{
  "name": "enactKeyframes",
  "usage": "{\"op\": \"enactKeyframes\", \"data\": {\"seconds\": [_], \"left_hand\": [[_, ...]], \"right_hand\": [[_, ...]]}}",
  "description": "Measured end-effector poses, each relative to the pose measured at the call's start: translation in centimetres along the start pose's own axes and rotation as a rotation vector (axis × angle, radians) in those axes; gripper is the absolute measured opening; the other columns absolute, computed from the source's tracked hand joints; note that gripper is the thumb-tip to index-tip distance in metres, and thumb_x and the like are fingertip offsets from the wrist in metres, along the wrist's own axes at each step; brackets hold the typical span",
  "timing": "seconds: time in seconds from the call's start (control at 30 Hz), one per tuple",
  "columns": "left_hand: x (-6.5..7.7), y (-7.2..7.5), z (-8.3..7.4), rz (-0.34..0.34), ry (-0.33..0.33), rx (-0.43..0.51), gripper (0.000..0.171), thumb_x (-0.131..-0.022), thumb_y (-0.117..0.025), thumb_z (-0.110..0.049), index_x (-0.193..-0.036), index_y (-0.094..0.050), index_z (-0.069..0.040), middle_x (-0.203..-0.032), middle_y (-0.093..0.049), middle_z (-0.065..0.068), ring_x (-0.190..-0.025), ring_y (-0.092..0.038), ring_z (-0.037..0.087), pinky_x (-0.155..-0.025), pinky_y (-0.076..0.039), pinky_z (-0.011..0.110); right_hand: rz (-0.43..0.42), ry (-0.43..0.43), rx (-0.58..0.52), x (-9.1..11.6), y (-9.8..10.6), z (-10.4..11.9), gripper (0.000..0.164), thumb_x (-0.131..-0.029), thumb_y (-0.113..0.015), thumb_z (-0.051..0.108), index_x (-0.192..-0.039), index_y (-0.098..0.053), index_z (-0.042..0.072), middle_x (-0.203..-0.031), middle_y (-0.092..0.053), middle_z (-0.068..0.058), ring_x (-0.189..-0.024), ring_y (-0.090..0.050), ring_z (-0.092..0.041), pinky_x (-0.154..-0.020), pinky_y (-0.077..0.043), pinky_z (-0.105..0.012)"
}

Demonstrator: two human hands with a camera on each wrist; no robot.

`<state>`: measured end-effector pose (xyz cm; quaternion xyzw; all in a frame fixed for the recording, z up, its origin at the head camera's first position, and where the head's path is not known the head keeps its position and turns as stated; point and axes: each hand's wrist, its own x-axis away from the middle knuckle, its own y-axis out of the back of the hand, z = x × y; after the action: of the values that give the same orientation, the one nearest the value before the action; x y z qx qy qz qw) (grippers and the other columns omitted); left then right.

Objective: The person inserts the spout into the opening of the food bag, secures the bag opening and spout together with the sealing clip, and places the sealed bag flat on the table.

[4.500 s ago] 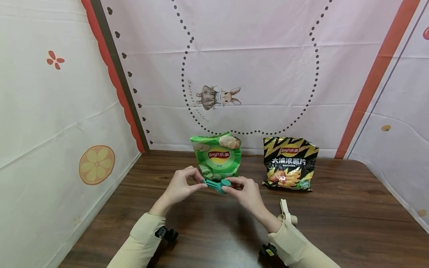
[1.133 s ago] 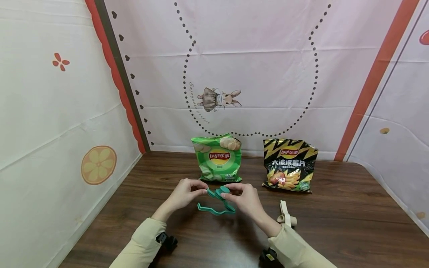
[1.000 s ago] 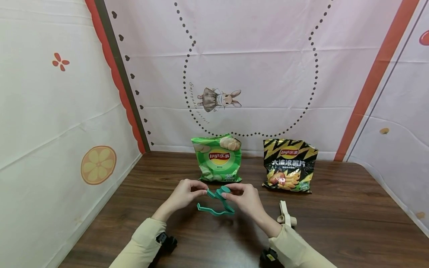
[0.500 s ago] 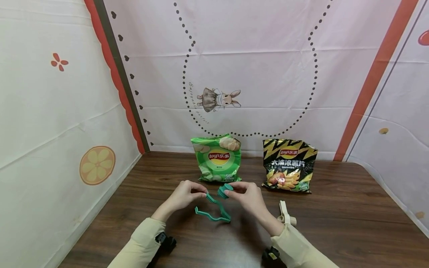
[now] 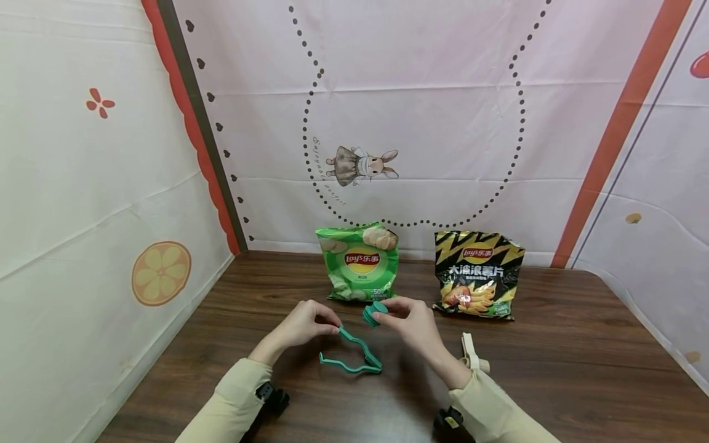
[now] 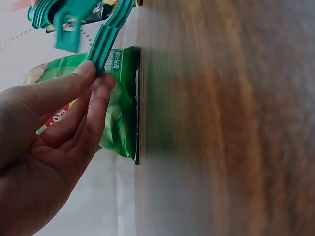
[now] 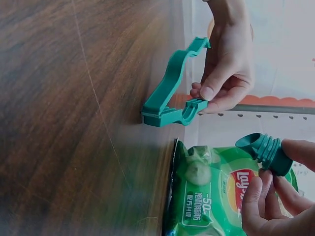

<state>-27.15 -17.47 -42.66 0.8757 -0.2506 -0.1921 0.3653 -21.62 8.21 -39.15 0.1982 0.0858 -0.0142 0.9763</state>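
Observation:
My left hand (image 5: 299, 324) pinches one end of a teal bag clip (image 5: 376, 367), whose two long arms spread apart in a V from the hinge. In the right wrist view the clip (image 7: 170, 88) shows a curved recess in the pinched arm; the other arm hangs free. Between thumb and fingers, my right hand (image 5: 418, 326) holds a short teal pouring spout (image 5: 373, 314) with a round cap. Its ridged neck and slanted mouth (image 7: 252, 141) point toward the clip, and the two pieces are apart. Behind the hands stands a green chip bag (image 5: 360, 261).
A black and yellow chip bag (image 5: 479, 274) stands at the back right. A cream clip with a spout (image 5: 471, 354) lies on the wooden table (image 5: 554, 369) beside my right forearm. A printed cloth (image 5: 443, 135) hangs behind the table.
The clip was folded shut with the spout in it, then its arms opened. My right hand has drawn the spout out of the clip and slightly away, while the clip has tilted lower.

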Motion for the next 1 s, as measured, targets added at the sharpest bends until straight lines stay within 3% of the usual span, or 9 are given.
{"op": "enactKeyframes", "data": {"seconds": [0.4, 0.6, 1.0], "left_hand": [[-0.21, -0.04, 0.19, 0.078, 0.027, -0.056, 0.009, -0.082, -0.074, -0.03, -0.085, -0.077, -0.022, -0.081, -0.07, -0.018, -0.075, -0.061, 0.001, -0.063, -0.048, 0.022], [-0.23, -0.08, 0.45, 0.098, 0.036, -0.061, 0.003, -0.081, -0.075, -0.025, -0.084, -0.076, -0.026, -0.08, -0.07, -0.017, -0.073, -0.06, 0.002, -0.062, -0.048, 0.023], [-0.27, -0.07, 0.84, 0.123, 0.021, -0.053, 0.009, -0.079, -0.077, -0.02, -0.08, -0.075, -0.029, -0.078, -0.07, -0.015, -0.071, -0.062, 0.001, -0.062, -0.05, 0.022]], "right_hand": [[0.008, 0.001, -0.013, -0.06, 0.02, -0.07, 0.019, -0.077, -0.079, 0.019, -0.094, -0.073, 0.014, -0.085, -0.072, -0.001, -0.077, -0.065, -0.012, -0.066, -0.052, -0.028], [0.008, 0.003, -0.021, -0.16, 0.05, -0.09, 0.018, -0.077, -0.079, 0.018, -0.094, -0.074, 0.014, -0.085, -0.072, -0.001, -0.076, -0.065, -0.012, -0.066, -0.052, -0.027], [0.008, 0.0, -0.04, -0.28, 0.62, 0.61, 0.023, -0.075, -0.081, 0.019, -0.096, -0.074, 0.011, -0.087, -0.073, -0.004, -0.076, -0.065, -0.013, -0.066, -0.052, -0.025]]}}
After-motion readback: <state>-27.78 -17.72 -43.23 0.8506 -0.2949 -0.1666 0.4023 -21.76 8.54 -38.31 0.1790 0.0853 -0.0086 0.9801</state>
